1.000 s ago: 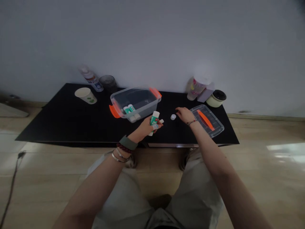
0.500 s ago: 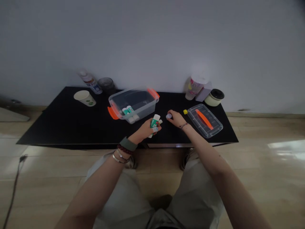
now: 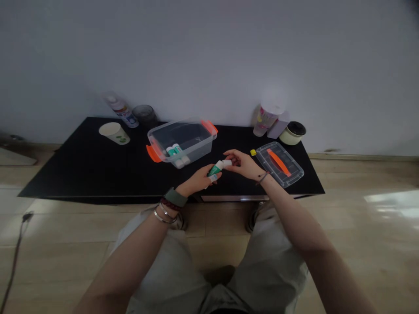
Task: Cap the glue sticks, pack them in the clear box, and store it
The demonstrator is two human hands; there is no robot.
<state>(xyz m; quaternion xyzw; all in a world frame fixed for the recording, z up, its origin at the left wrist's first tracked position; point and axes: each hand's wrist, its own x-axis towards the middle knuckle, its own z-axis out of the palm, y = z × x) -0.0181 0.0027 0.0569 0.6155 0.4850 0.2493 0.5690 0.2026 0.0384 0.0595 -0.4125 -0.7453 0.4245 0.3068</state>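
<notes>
My left hand (image 3: 199,179) is wrapped around a green and white glue stick (image 3: 214,169), which tilts up to the right over the table's front part. My right hand (image 3: 245,165) pinches a white cap (image 3: 227,163) between thumb and fingers, right at the upper end of the glue stick. Whether the cap is seated on the stick I cannot tell. Left of my hands stands a clear plastic box (image 3: 199,152) with orange clips. More green and white glue sticks (image 3: 173,151) lie inside it.
On the black table (image 3: 81,174), the box's clear lid (image 3: 292,174) with orange handle lies at right, beside a small yellow piece (image 3: 253,152). Behind it stand a patterned plastic cup (image 3: 262,122) and a lidded pot (image 3: 291,135). A paper cup (image 3: 113,134), spray can (image 3: 122,112) and dark bowl (image 3: 145,115) are at left.
My right hand has lifted the white cap from near the table and brought it left to the end of the glue stick. The stick now leans further right in my left hand.
</notes>
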